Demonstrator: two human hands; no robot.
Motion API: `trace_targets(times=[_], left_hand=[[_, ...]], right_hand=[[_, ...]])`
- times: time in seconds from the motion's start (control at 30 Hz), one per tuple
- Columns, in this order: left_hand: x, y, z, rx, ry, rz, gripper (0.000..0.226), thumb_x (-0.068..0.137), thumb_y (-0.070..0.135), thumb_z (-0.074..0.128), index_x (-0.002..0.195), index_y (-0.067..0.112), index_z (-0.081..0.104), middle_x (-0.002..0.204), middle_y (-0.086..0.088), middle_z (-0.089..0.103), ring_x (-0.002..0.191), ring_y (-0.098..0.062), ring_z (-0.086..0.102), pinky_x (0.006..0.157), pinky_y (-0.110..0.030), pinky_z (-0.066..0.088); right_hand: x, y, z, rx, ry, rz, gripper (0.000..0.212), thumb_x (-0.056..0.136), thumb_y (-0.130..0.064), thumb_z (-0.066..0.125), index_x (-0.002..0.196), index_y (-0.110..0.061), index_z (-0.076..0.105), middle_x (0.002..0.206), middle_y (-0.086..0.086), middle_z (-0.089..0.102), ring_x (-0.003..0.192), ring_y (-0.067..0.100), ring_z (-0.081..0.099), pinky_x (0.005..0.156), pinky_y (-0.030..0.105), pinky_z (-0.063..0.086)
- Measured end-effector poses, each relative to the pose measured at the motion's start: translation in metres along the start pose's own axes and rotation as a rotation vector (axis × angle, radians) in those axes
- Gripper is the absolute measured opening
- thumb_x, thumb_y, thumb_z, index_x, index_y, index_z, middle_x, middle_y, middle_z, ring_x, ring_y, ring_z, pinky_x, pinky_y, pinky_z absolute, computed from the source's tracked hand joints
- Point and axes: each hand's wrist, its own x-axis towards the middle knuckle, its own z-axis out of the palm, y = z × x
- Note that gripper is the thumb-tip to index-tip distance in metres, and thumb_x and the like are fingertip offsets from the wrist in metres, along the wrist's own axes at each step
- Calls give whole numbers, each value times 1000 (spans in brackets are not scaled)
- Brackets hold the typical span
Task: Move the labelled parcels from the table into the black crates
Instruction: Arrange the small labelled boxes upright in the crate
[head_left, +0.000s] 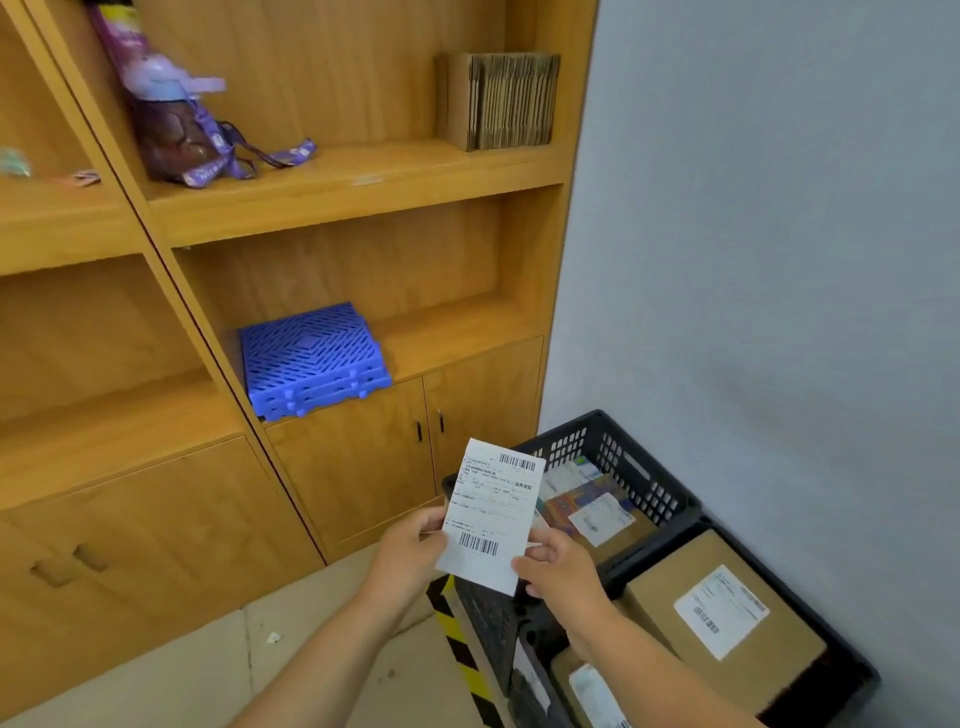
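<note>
Both hands pinch one shipping label (493, 514), left grip (410, 540) apparently thumb-hidden, right grip (556, 571) at its corner.

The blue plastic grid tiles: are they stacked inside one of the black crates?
No, the blue plastic grid tiles lie on a wooden shelf, apart from the black crates on the floor.

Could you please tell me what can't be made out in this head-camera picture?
- Label: print too small to read.
- Near crate: cut off by the bottom edge.
- Far crate: contents partly hidden by the label and right hand.
- Table: out of view.
</note>
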Motion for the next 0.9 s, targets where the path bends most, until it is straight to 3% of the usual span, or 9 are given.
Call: trace_targets(times=[0.17, 0.37, 0.53, 0.63, 0.77, 0.9], left_hand=[[71, 8, 16, 61, -38, -58, 28, 95, 9, 45, 107, 29, 61, 107, 10, 65, 101, -13, 57, 80, -32, 47], [142, 15, 32, 78, -105, -74, 31, 95, 6, 44, 113, 22, 64, 109, 6, 64, 100, -12, 55, 69, -22, 44], [211, 17, 49, 127, -247, -105, 31, 93, 8, 46, 117, 21, 62, 113, 7, 64, 104, -13, 58, 86, -32, 47], [260, 15, 47, 189, -357, -112, 32, 92, 10, 50, 119, 21, 62, 119, 7, 62, 109, -12, 57, 94, -32, 45], [331, 13, 37, 289, -444, -106, 30, 93, 11, 50, 120, 20, 59, 120, 3, 58, 108, -12, 52, 90, -24, 38], [393, 5, 29, 424, -515, -91, 33, 90, 9, 51, 121, 20, 58, 123, 2, 59, 105, -11, 53, 91, -24, 40]], right_hand=[[66, -11, -11, 25, 47, 64, 26, 88, -1, 57, 105, -21, 58, 100, -2, 70, 86, 6, 63, 58, 14, 45], [123, -13, -18, 64, 135, 157, 20, 87, -2, 58, 92, -21, 61, 92, -3, 70, 82, 5, 63, 63, 17, 47], [171, -13, -22, 127, 279, 241, 18, 87, -5, 60, 98, -18, 63, 90, -5, 70, 82, 6, 63, 63, 20, 47], [205, -12, -22, 148, 387, 309, 18, 85, -5, 63, 101, -13, 64, 91, -1, 71, 81, 13, 66, 72, 31, 56], [246, -11, -10, 168, 505, 407, 16, 87, -3, 60, 96, -15, 63, 91, 2, 69, 73, 14, 64, 58, 25, 51], [289, 2, 9, 166, 564, 529, 17, 87, -7, 62, 97, -20, 59, 96, 2, 68, 77, 17, 64, 63, 28, 51]])
